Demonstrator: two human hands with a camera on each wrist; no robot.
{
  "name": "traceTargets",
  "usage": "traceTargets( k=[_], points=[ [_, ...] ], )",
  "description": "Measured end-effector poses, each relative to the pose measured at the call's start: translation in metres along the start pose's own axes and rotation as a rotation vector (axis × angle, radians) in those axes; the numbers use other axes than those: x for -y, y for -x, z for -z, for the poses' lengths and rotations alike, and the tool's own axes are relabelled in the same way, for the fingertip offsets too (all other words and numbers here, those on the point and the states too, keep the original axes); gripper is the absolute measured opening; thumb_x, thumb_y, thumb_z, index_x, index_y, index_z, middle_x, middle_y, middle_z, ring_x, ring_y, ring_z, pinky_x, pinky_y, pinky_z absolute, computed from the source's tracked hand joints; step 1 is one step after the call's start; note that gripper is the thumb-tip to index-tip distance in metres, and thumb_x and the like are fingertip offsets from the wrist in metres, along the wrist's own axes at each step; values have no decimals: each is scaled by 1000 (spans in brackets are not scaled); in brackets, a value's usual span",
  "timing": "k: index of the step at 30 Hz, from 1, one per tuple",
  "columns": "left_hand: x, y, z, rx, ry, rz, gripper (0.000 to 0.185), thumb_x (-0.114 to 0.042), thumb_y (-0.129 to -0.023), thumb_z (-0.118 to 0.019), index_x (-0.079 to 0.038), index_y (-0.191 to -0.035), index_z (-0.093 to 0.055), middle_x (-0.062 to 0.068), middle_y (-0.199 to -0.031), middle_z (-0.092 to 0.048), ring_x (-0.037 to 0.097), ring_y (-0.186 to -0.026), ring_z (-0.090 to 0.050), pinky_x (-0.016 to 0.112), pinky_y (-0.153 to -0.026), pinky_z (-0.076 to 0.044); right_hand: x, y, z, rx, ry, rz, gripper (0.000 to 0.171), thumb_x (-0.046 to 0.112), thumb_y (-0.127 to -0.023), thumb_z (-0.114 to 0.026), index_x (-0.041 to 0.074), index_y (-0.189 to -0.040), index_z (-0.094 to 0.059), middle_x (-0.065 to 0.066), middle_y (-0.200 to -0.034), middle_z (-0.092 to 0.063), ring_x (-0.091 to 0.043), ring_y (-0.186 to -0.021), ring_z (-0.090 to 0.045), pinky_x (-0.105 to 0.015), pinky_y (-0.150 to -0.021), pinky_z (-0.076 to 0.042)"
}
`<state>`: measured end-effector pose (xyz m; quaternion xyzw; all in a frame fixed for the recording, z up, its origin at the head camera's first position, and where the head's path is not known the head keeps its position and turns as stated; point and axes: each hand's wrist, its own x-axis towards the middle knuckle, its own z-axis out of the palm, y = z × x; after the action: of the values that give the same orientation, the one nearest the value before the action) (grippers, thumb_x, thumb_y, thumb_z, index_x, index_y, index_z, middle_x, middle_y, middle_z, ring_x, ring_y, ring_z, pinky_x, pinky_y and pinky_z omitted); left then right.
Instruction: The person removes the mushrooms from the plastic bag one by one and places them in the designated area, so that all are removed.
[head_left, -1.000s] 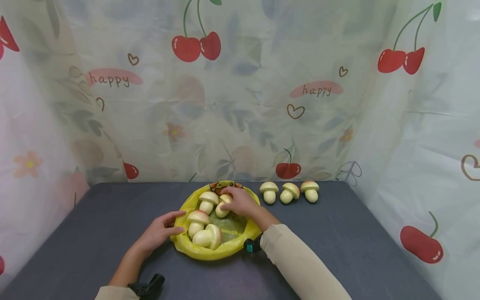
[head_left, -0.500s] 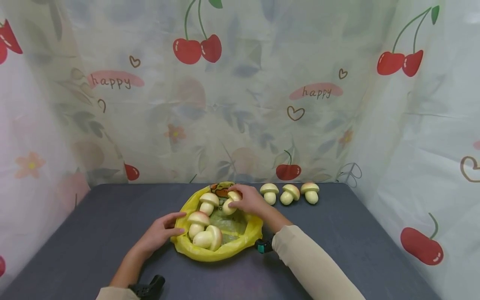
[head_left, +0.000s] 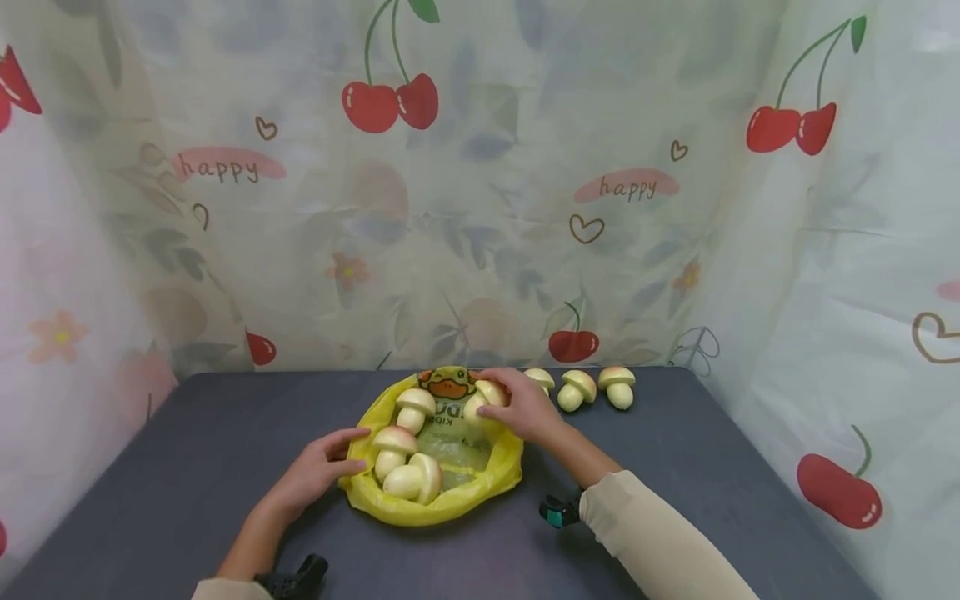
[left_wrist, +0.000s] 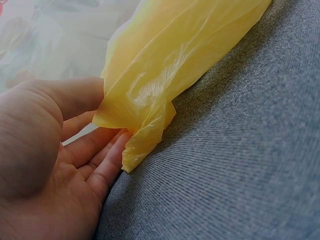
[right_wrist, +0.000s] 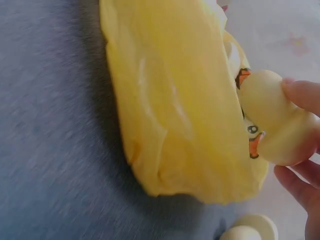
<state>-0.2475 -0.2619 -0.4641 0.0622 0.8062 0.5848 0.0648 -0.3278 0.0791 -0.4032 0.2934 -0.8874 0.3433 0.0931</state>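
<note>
At bag [head_left: 408, 514], right side | right hand [head_left: 525, 408] pinches mushroom [head_left: 472, 407] | left hand [head_left: 315, 468] spread opposite

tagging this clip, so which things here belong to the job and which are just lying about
Job, as it looks:
yellow bag, touched by the left hand
mushroom held in the right hand
three mushrooms inside the bag
probably the three mushrooms in a row outside it

Just surroundings, seemingly:
dark table
cherry-print curtain
wrist straps
</note>
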Motion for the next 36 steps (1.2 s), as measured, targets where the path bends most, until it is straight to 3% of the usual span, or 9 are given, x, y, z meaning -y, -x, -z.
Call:
traceTargets(
  k=[5,12,20,28,36],
  points=[
    [2,0,0,-22,-32,-10,59,-25,-91,-70,-5,-142,-49,21,-147,-40,37,-132,-39,49,-100,-39,-4,17,8,-71,20,23,49,23,-83,-80,11,-127,-63,-5,-125,-61,-20,-104,-58,-37,-80,-48],
    [2,0,1,-12,-31,-12,60,-27,-91,-70,-4,-143,-48,21,-148,-39,39,-136,-34,52,-102,-35,-16,34,18,-139,20,25,47,21,-81,-81,11,-124,-65,-5,-121,-63,-17,-89,-56,-33,-72,-48],
    [1,-1,0,-14,-45,-10,60,-27,-91,-70,-4,-142,-49,21,-147,-40,39,-134,-37,50,-101,-38,-34,60,24,-192,45,3,51,18,-79,-83,8,-125,-64,-7,-120,-63,-21,-99,-59,-41,-80,-47],
    [1,0,-1,-19,-36,-14,59,-26,-91,-70,-3,-142,-49,21,-147,-41,38,-135,-35,53,-103,-34,-52,77,34,-255,37,-38,52,18,-76,-85,10,-123,-65,-6,-117,-65,-18,-89,-57,-35,-73,-47],
    [1,0,-1,-18,-39,-10,60,-26,-91,-70,-4,-143,-48,20,-147,-41,38,-134,-36,52,-103,-35,-68,94,42,-264,60,-72,51,17,-75,-85,8,-121,-65,-9,-112,-65,-21,-89,-58,-37,-74,-47]
  ],
)
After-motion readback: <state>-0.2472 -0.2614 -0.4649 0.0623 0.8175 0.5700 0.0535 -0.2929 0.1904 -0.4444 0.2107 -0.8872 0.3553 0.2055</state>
